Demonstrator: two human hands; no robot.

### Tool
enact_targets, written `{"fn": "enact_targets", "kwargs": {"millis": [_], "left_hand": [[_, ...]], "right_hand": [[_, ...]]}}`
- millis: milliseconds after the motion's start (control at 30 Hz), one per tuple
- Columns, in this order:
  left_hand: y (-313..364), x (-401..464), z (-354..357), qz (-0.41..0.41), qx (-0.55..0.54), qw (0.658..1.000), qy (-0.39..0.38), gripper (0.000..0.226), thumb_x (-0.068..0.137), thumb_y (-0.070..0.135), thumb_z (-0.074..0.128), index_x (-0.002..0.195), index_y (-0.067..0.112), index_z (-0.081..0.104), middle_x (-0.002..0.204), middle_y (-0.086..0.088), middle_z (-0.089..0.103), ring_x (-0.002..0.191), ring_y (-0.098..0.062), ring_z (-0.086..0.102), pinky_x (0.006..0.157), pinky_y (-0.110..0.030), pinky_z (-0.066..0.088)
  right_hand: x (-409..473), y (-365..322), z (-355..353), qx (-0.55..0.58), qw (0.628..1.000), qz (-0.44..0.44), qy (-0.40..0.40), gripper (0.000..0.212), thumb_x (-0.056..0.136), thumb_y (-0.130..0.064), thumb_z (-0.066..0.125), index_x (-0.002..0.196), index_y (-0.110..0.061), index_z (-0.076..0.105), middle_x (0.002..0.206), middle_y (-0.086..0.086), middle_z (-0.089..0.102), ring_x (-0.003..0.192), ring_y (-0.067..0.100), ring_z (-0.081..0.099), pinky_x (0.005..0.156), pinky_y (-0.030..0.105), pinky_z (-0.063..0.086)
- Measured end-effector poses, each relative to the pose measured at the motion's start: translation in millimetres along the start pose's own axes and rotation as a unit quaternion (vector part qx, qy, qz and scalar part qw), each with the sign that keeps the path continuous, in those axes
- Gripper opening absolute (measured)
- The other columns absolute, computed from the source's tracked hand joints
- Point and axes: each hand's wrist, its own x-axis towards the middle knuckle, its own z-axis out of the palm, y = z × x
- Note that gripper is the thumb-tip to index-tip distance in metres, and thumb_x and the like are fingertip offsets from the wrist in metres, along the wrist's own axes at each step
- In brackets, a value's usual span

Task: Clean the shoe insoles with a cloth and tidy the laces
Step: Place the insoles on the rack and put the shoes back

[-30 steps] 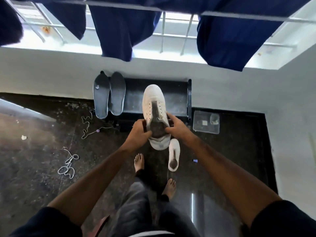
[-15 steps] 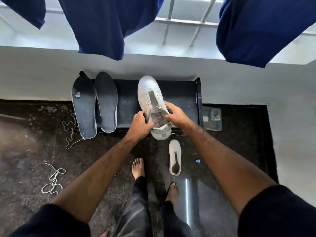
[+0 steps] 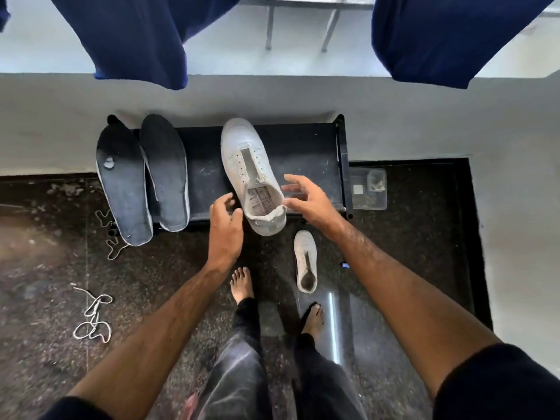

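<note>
White canvas marks the laceless shoe, which is set on the black bench between both hands, heel overhanging the edge. It is flanked by the left hand and right hand, fingers loosely spread, nothing gripped. 2 dark insoles are leaned left of the left hand, 2 laces lie farther left. Below the right hand, 1 second shoe is seen.

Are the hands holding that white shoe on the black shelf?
No. Both hands, left and right, are open beside the shoe, holding nothing. The shoe rests on the shelf; the right thumb is at its heel rim.
</note>
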Motion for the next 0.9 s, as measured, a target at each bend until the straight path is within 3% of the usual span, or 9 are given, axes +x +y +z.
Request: {"fn": "enact_targets", "kwargs": {"millis": [67,133,233,367,467,600,733,800,900], "left_hand": [[-14.1,-23.3,9.2,-0.057,-0.037,0.997,0.047,0.026,0.097,0.016,0.046,0.122,0.022,0.053,0.120,-0.007,0.058,0.098,-0.022,0.062,0.077,-0.029,0.050],[-30.4,-48.2,24.5,-0.146,-0.024,0.989,0.008,0.020,0.096,0.011,0.041,0.108,0.021,0.054,0.103,-0.012,0.066,0.073,-0.022,0.061,0.056,-0.028,0.044],[-59.5,-84.6,59.1,-0.210,0.023,0.969,-0.131,0.025,0.094,0.001,0.040,0.093,0.018,0.058,0.088,-0.013,0.067,0.059,-0.019,0.056,0.058,-0.032,0.046],[-107.6,-105.8,116.9,-0.193,0.144,0.945,-0.221,0.019,0.096,0.013,0.045,0.102,0.022,0.060,0.093,-0.003,0.067,0.069,-0.012,0.059,0.056,-0.022,0.045],[-166.9,-92.3,169.2,-0.176,0.233,0.925,-0.242,0.018,0.079,0.041,0.049,0.095,0.039,0.059,0.090,0.005,0.069,0.088,-0.020,0.066,0.088,-0.048,0.054],[-234.9,-70.0,242.5,-0.195,0.278,0.901,-0.270,0.017,0.080,0.030,0.057,0.097,0.034,0.058,0.099,0.000,0.069,0.091,-0.023,0.065,0.089,-0.039,0.051],[-307.1,-34.5,316.3,-0.176,0.275,0.915,-0.238,0.016,0.074,0.019,0.074,0.082,0.022,0.060,0.098,-0.009,0.064,0.098,-0.030,0.066,0.080,-0.043,0.051],[-341.2,-16.7,349.8,-0.152,0.298,0.916,-0.221,0.046,0.069,0.027,0.077,0.106,0.003,0.064,0.115,-0.021,0.062,0.112,-0.036,0.062,0.088,-0.046,0.051],[-382.3,-3.2,379.3,-0.177,0.314,0.913,-0.190,0.084,0.075,0.025,0.076,0.146,0.003,0.037,0.146,-0.019,0.042,0.135,-0.034,0.045,0.104,-0.040,0.042]], "right_hand": [[-21.5,22.3,-11.8,0.036,0.998,-0.011,0.046,0.045,0.093,-0.004,0.065,0.136,-0.015,0.059,0.120,0.008,0.071,0.107,0.013,0.067,0.088,0.028,0.057],[-47.0,51.9,-24.6,0.068,0.995,0.005,0.073,0.037,0.093,0.005,0.061,0.126,-0.011,0.065,0.110,0.011,0.075,0.095,0.012,0.068,0.077,0.024,0.056],[-83.0,111.7,-42.8,0.084,0.991,0.054,0.091,0.031,0.093,0.008,0.057,0.114,-0.012,0.069,0.099,0.010,0.075,0.085,0.008,0.068,0.070,0.019,0.054],[-101.1,224.9,-57.1,0.078,0.977,0.167,0.104,0.024,0.094,0.002,0.061,0.102,-0.019,0.069,0.092,0.006,0.074,0.076,0.010,0.066,0.069,0.023,0.053],[-90.4,318.7,-55.2,0.056,0.967,0.232,0.092,0.024,0.093,-0.003,0.062,0.113,-0.014,0.068,0.087,0.000,0.070,0.080,0.014,0.065,0.071,0.028,0.051],[-55.6,429.4,-29.5,0.015,0.965,0.261,0.039,0.037,0.089,-0.005,0.066,0.125,-0.009,0.064,0.111,0.011,0.071,0.106,0.025,0.065,0.100,0.040,0.052],[-7.0,516.9,8.7,0.000,0.970,0.242,0.013,0.038,0.087,-0.017,0.069,0.125,-0.012,0.064,0.127,0.014,0.068,0.120,0.030,0.063,0.102,0.044,0.050],[20.6,551.5,21.8,-0.031,0.974,0.226,0.015,0.048,0.087,-0.024,0.068,0.134,-0.016,0.058,0.137,0.015,0.061,0.129,0.032,0.057,0.106,0.041,0.048],[55.6,596.6,36.7,-0.045,0.972,0.229,0.013,0.070,0.087,-0.018,0.069,0.151,-0.009,0.040,0.149,0.022,0.047,0.140,0.037,0.044,0.114,0.041,0.039]]}}
